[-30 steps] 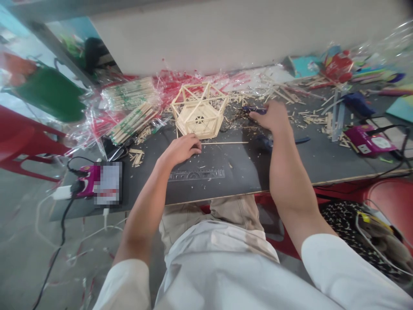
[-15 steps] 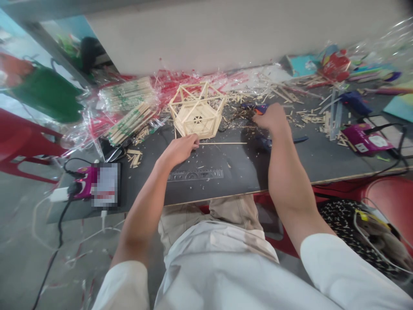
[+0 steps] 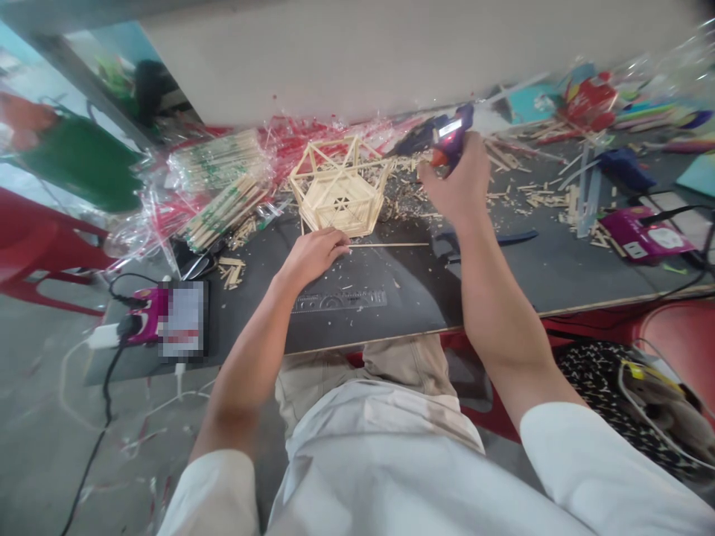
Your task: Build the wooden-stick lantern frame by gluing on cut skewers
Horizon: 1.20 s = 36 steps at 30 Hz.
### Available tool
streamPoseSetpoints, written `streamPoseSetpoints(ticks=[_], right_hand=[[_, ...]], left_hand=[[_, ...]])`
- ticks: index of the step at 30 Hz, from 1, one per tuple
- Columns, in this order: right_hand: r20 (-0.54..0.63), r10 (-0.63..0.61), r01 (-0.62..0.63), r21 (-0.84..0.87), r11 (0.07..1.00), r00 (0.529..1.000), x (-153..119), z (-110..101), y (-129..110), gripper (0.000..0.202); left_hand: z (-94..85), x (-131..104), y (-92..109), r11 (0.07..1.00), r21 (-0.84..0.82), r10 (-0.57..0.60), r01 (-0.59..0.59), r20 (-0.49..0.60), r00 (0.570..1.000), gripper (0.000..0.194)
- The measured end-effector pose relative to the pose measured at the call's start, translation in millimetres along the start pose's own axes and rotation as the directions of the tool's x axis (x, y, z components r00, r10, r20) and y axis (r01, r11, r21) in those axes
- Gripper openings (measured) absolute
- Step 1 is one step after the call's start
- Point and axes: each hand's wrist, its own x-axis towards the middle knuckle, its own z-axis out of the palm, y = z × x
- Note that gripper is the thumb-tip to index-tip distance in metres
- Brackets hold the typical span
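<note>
My left hand [image 3: 321,251] rests low over the dark table, its fingers closed on one end of a thin wooden stick [image 3: 394,244] that points right. Just behind that hand stands a hexagonal frame of pale sticks [image 3: 342,195] with a small star-shaped opening in its base. My right hand [image 3: 459,179] is wrapped round the handle of a dark blue glue gun [image 3: 451,134] with an orange trigger. The gun is raised above the table, its nozzle toward the upper right side of the frame.
Bundled sticks [image 3: 226,208] lie left of the frame. A clear ruler [image 3: 340,300] lies near the front edge. Blue pliers-like handles [image 3: 514,237], a second blue tool [image 3: 625,168] and a purple power box [image 3: 645,234] are at right. A phone [image 3: 183,320] is at front left.
My right hand has lifted the glue gun off the cluttered table, and its nozzle is now up near the frame. My left hand has barely moved.
</note>
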Motion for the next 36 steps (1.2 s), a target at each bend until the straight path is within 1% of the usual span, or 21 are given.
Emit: streamPoseSetpoints(ticks=[3,7,9,16,22,25,31,36], right_hand=[[0.001,-0.038,0.038,-0.008,0.999,0.999,-3.1,0.9,-9.8,0.040],[-0.117,-0.023,0.016,-0.061,0.998,0.993,-3.5,4.4,-10.6,0.033],[-0.156,-0.015,0.003,-0.079,0.997,0.988,-3.2,6.4,-9.6,0.031],[-0.104,-0.034,0.024,-0.089,0.996,0.994,-4.1,3.3,-9.8,0.028],[-0.136,-0.094,0.077,-0.127,0.989,0.986,-0.8,6.1,-2.3,0.021],[-0.119,-0.112,0.096,-0.128,0.987,0.987,-0.6,6.6,-1.5,0.019],[-0.082,-0.092,0.080,-0.133,0.988,0.992,-2.7,3.7,-4.3,0.020],[-0.104,-0.150,0.134,-0.144,0.980,0.983,-0.6,7.1,2.2,0.021]], left_hand=[[1.7,0.3,-1.6,1.000,0.005,0.000,0.000,-0.005,1.000,0.019],[2.3,0.4,-1.2,1.000,0.009,-0.009,0.009,-0.016,1.000,0.021],[1.7,0.2,-0.3,1.000,0.010,-0.019,0.019,-0.017,1.000,0.020],[-0.3,-0.3,3.1,0.999,0.021,-0.028,0.028,-0.006,1.000,0.021],[1.4,-0.1,1.4,0.999,0.024,-0.022,0.022,-0.003,1.000,0.021],[1.2,0.1,1.9,0.999,0.026,-0.027,0.027,0.009,1.000,0.020],[1.5,0.7,2.4,0.999,0.018,-0.029,0.029,0.018,0.999,0.021],[1.2,0.9,3.0,1.000,0.021,-0.024,0.024,0.021,1.000,0.021]])
